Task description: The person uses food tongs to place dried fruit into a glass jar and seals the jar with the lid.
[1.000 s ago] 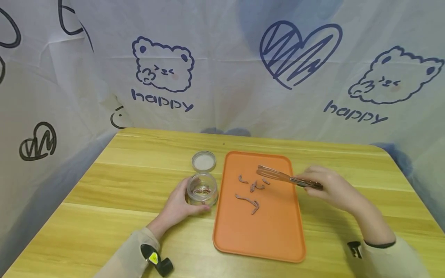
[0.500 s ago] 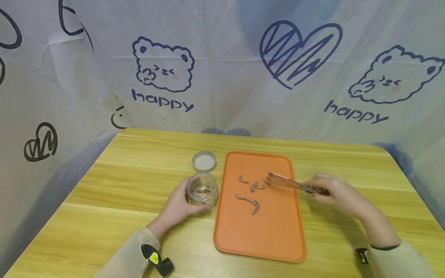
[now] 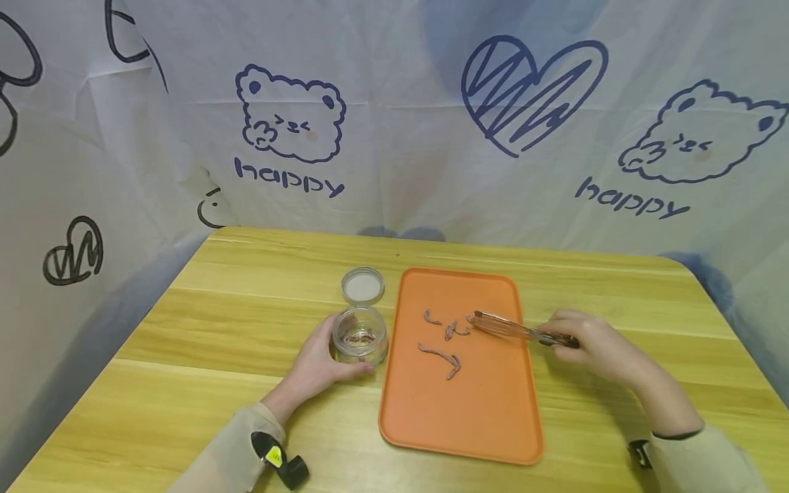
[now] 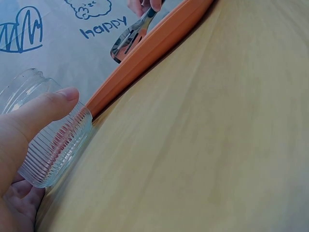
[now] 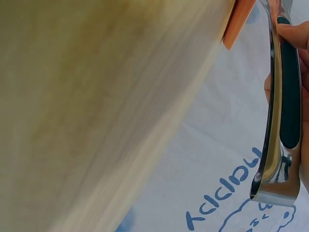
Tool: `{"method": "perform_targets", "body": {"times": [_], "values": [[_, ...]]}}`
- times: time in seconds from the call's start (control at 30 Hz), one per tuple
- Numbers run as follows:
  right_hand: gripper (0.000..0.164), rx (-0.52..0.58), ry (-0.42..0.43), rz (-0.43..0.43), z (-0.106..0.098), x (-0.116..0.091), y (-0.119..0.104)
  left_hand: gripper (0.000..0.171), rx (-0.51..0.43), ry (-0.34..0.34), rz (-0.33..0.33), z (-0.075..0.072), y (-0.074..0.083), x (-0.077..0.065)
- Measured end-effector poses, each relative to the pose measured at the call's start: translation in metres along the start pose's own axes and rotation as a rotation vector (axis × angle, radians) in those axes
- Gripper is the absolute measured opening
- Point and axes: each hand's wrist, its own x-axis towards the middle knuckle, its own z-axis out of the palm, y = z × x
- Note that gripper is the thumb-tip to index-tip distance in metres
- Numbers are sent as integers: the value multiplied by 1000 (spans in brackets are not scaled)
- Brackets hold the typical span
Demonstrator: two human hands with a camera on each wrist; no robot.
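Note:
My left hand curls round a clear ribbed glass jar standing on the table left of the tray; a few reddish-brown strips show inside it. In my right hand is a pair of metal tongs with dark grip panels, the thumb on one panel. The slotted tips of the tongs reach over the orange tray, right at a small brown strip. Several more thin brown strips lie on the tray, among them a long bent strip and a short curved strip.
A round jar lid lies just behind the jar, near the tray's left edge. The wooden table runs back to a white cloth with printed bears and hearts. The tray has a low raised rim.
The right hand and tongs have moved slightly right and nearer, the tips now at the small strip on the tray's upper right. The left hand and jar have stayed in place.

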Motion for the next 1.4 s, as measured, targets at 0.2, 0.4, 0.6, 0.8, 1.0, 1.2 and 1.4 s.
{"method": "perform_targets", "body": {"times": [0.2, 0.4, 0.6, 0.8, 1.0, 1.2, 1.4], "values": [[30, 10, -2, -8, 0, 1, 0, 99, 3, 5, 4, 0, -1, 1], [31, 13, 14, -41, 1, 1, 1, 99, 10, 5, 5, 1, -1, 2], [31, 10, 45, -45, 1, 0, 4, 99, 7, 6, 10, 1, -1, 2], [30, 23, 66, -36, -4, -1, 2, 98, 8, 3, 7, 1, -1, 1], [34, 13, 102, -60, -11, 2, -6, 99, 13, 5, 4, 0, -1, 0], [39, 3, 136, -121, -16, 6, -14, 99, 12, 2, 5, 0, 0, 0], [37, -2, 156, -151, -18, 18, -27, 100, 11, 4, 6, 0, 0, 0]]}}
